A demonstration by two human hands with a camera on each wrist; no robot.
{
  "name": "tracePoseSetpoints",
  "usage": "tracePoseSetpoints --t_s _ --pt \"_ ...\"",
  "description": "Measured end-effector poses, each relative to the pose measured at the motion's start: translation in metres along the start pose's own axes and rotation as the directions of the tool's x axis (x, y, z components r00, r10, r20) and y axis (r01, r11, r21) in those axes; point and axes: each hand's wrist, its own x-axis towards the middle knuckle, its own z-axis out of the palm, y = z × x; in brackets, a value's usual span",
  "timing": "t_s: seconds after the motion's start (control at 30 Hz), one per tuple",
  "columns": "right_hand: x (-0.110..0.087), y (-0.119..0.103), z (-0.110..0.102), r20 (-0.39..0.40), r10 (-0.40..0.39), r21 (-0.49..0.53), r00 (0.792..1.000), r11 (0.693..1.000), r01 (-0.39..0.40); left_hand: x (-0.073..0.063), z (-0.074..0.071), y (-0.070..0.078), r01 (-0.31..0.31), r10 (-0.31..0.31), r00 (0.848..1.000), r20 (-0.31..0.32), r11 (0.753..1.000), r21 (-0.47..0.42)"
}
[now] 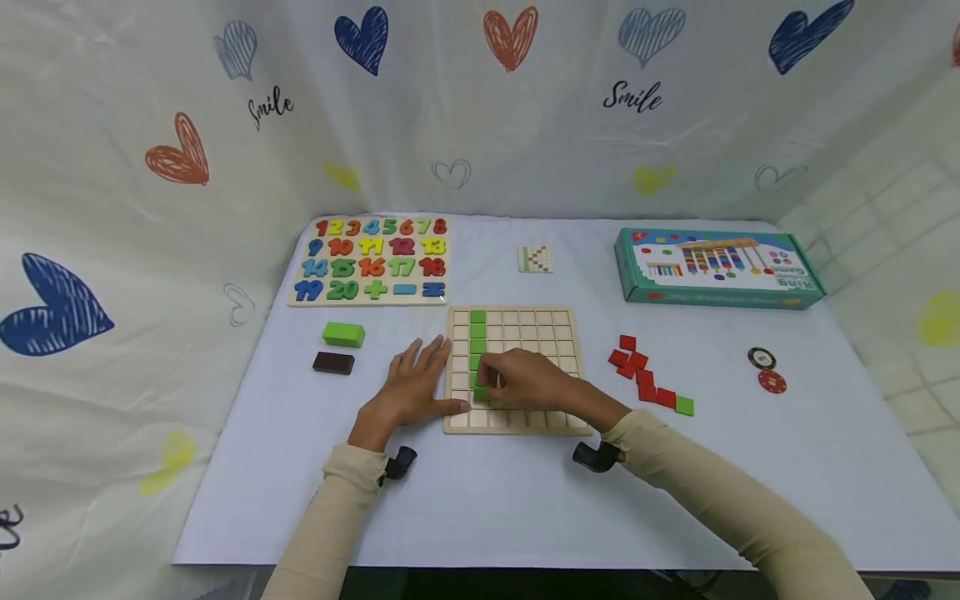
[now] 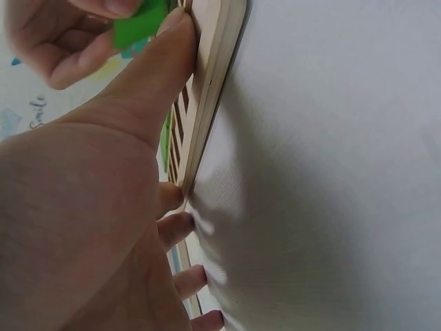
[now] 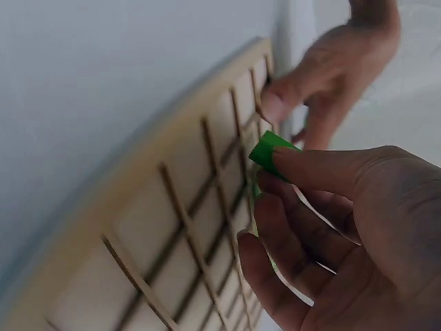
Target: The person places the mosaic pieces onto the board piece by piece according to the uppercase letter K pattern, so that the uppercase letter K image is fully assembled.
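Note:
A wooden grid board lies flat on the table, with a column of green tiles running down its second column from the left. Between thumb and fingertips my right hand pinches a green square tile, tilted, over the near end of that column. My left hand steadies the board's left side with fingers spread. Its thumb reaches onto the board's near left corner, close to the pinched tile, and the other fingertips rest along the outer edge.
Right of the board lie several red tiles and one green tile. Farther right are a black chip, a red chip and a teal box. A patterned card, number puzzle, green block and dark block also lie here.

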Motion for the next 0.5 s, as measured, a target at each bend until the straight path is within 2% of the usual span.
tracePoseSetpoints --t_s 0.27,0.5 --pt "-0.001 0.003 0.016 -0.067 0.003 0.037 0.998 0.999 -0.001 -0.001 -0.003 0.003 -0.008 0.008 1.000 -0.010 1.000 0.017" --pt "-0.003 0.001 0.023 -0.096 0.060 0.056 0.994 0.997 -0.055 0.000 0.002 0.001 -0.009 0.010 1.000 -0.013 1.000 0.010"
